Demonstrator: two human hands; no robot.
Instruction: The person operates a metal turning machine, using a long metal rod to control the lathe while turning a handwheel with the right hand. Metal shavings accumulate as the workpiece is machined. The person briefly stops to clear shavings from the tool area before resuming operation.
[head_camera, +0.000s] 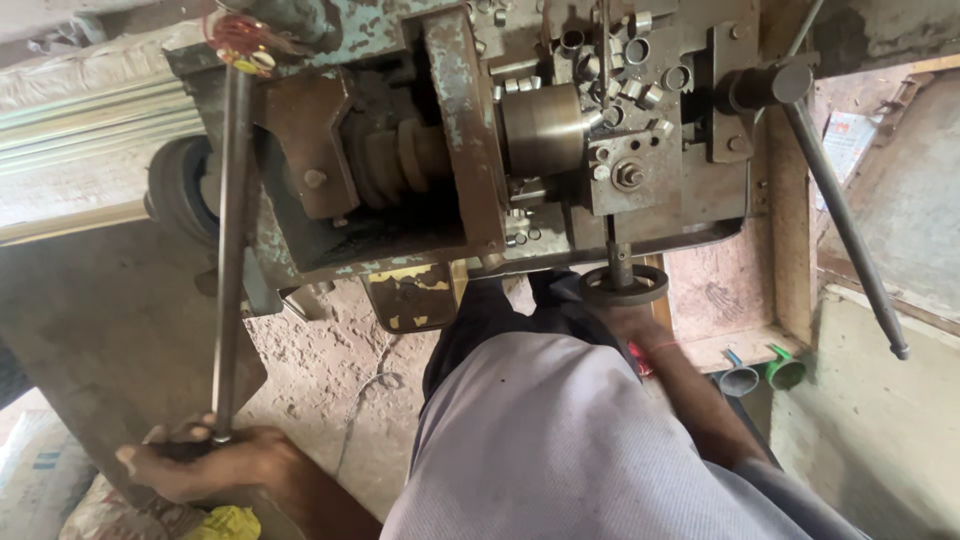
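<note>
The long steel lever rod (232, 250) runs nearly straight up the frame from the left hand (205, 462) to a red-ringed pivot (242, 40) at the top of the old lathe-like machine (470, 150). The left hand is clenched around the rod's lower end, fingers curled over it from the left, thumb side toward the camera, the forearm coming in from the bottom edge and bent at the wrist. Just below those fingers lies a bit of yellow cloth (232, 522).

The right hand (628, 322) reaches forward past the grey-shirted chest (560, 440), arm almost fully stretched, and sits right under the small dark handwheel (624, 284) on its short vertical shaft. It touches the wheel's underside, but the fingers are hidden, so I cannot tell whether they are gripping it or resting open.

Above that wheel, a brass-coloured cylinder (542, 130) sits in the machine's middle, with many small metal sleeves (640, 60) scattered on the plate beyond it. To the right of the right-hand fingers, a second long handle (845, 230) slants down, and 2 pipe ends, 1 blue (738, 378) and 1 green (785, 370), lie near the wall.
</note>
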